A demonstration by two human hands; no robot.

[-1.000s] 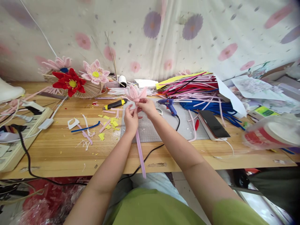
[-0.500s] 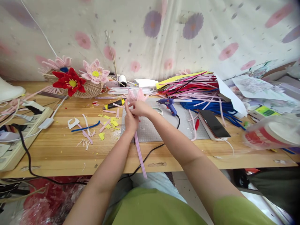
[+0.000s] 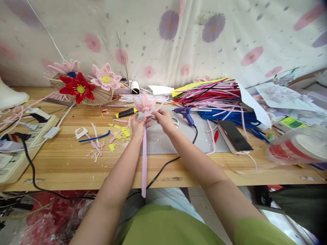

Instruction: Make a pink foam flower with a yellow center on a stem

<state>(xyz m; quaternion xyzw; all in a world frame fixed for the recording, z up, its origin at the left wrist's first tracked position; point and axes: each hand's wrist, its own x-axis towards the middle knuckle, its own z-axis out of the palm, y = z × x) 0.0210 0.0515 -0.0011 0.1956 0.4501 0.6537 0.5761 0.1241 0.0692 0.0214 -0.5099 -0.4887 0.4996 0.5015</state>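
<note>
A pink pipe-cleaner flower [image 3: 144, 103] stands upright over the back left of the grey cutting mat [image 3: 184, 143]. My left hand [image 3: 139, 127] grips it just below the bloom, thumb and fingers around the top of its stem. Long pale purple pipe cleaners [image 3: 144, 163] hang down from there past the table's front edge. My right hand [image 3: 164, 119], just right of the bloom, pinches a pink pipe-cleaner strip [image 3: 156, 109] whose other end reaches the base of the flower.
A blue glue gun [image 3: 186, 115] lies on the mat, with its black cable [image 3: 163, 166] running forward. Yellow scraps [image 3: 125, 132] and a utility knife [image 3: 126, 112] lie left. Finished red [image 3: 78, 88] and pink flowers [image 3: 106, 77] stand behind. A phone [image 3: 235, 135] and blue pipe cleaners [image 3: 224, 117] are right.
My hands, earlier together with the right across the left, have moved apart. The right hand has drawn a strip to the right. The bloom is more exposed, and the stem hangs straighter.
</note>
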